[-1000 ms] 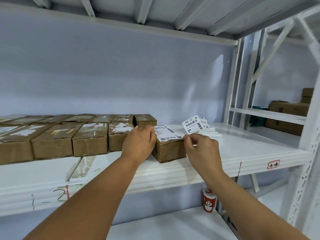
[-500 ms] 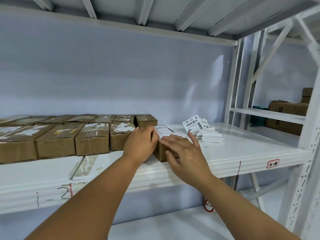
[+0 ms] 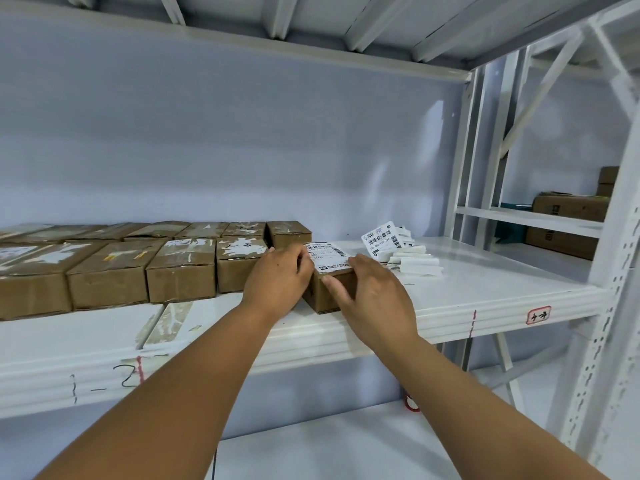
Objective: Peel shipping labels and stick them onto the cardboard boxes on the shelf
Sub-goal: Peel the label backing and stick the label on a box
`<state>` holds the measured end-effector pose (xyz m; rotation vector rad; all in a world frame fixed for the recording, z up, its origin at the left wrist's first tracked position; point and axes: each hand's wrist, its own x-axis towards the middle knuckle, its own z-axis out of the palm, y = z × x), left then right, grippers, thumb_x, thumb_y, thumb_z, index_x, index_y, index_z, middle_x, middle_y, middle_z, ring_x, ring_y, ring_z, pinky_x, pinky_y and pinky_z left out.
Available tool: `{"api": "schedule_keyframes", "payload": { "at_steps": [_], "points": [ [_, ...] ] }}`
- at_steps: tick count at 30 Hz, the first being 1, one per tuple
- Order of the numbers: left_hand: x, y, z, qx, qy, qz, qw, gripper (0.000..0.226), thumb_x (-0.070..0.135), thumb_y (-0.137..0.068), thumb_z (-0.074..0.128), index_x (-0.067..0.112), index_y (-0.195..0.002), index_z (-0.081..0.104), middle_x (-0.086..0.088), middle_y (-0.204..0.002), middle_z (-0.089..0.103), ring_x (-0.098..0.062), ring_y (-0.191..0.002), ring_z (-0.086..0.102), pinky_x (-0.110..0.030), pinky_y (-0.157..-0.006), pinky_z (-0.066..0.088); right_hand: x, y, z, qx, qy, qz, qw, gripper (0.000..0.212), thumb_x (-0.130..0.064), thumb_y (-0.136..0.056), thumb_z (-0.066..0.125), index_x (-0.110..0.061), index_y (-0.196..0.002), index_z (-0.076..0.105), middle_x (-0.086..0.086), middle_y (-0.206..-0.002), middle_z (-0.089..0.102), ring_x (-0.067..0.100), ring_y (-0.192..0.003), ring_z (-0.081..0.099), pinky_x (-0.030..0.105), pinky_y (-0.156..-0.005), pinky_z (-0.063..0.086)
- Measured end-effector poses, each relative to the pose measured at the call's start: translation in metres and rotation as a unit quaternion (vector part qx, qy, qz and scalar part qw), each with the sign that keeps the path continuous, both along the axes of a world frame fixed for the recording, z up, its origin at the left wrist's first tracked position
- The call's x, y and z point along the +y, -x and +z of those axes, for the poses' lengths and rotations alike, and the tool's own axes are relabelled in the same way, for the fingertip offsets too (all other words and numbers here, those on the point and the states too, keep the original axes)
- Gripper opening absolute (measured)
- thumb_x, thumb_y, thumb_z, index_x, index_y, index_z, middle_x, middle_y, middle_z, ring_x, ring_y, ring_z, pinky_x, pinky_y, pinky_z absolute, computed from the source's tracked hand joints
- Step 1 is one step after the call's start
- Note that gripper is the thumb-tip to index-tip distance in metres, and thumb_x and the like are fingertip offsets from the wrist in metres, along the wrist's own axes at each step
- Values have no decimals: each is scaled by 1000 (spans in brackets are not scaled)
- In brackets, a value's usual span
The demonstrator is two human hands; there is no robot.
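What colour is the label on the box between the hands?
Label: white with black print; head view.

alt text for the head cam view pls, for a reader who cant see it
Two hands hold a small cardboard box bearing a shipping label on a white metal shelf: the left hand grips its left side, the right hand lies flat against its right. Rows of taped boxes sit to the left, a pile of labels behind to the right.

Matt cardboard box (image 3: 334, 294), glossy shelf (image 3: 485, 289)
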<state>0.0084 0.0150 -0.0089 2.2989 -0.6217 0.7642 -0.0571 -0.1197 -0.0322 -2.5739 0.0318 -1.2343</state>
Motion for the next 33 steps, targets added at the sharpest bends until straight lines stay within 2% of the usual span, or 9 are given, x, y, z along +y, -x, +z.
{"api": "schedule_keyframes", "payload": {
  "at_steps": [3,7,11,14,17,21,26,30,33],
  "points": [
    [1,-2,0,9,-1,-1,1000,23,24,-96,39,13,-100,58,-7,-105,66,-26,-98,56,-34,-87,42,-5,5,-1,128,-69,7,989,82,-73,-77,49,-25,-141,31,7,-134,47,27,-125,41,38,-96,41],
    [1,-6,-1,-16,-3,-14,1000,27,28,-97,41,11,-100,62,-3,-111,60,-19,-102,52,-27,-85,39,0,6,4,156,-96,10,983,99,-76,-63,63,-37,-142,19,4,-140,37,24,-123,47,38,-93,44],
    [1,-6,-2,-44,-22,-41,998,34,33,-98,41,9,-101,65,-1,-110,54,-16,-109,46,-23,-88,33,6,1,0,131,-60,-54,988,99,-85,-58,54,-40,-141,24,4,-138,41,22,-130,39,48,-114,14],
    [0,-3,0,-65,-9,-22,998,28,29,-98,41,11,-104,62,-2,-109,51,-17,-103,49,-24,-80,35,7,0,0,114,-85,-49,989,91,-80,-61,57,-39,-138,33,1,-137,44,15,-132,39,48,-117,1],
    [2,1,3,-96,25,18,995,19,14,-93,45,11,-109,54,-4,-115,49,-21,-99,52,-25,-75,37,4,0,2,54,-109,-24,992,85,-70,-64,64,-36,-137,38,0,-133,47,15,-127,42,40,-117,12],
    [3,4,4,-75,35,-6,997,35,3,-84,47,13,-118,49,-5,-124,48,-22,-107,50,-27,-78,40,-2,2,8,-5,-178,45,983,80,-58,-65,72,-37,-135,40,-2,-127,43,18,-119,48,33,-95,43],
    [-4,11,8,-71,-36,-30,996,46,8,-88,48,19,-132,46,-1,-133,50,-17,-121,43,-28,-91,38,-29,-1,20,-77,-186,55,978,79,-50,-66,75,-29,-135,42,2,-129,40,20,-121,44,36,-96,46],
    [-36,15,21,-29,-162,-64,984,38,20,-92,45,27,-129,48,9,-136,48,-11,-128,36,-27,-95,35,-64,-6,31,-82,-204,82,972,80,-44,-67,79,-28,-136,42,1,-132,39,14,-122,44,20,-97,37],
    [-67,7,28,-44,-211,-39,976,37,23,-92,43,26,-129,47,7,-136,48,-14,-125,39,-31,-94,41,-93,-9,34,-76,-183,51,979,82,-44,-68,79,-27,-138,41,2,-135,37,14,-124,42,20,-97,35]
  ]
}}
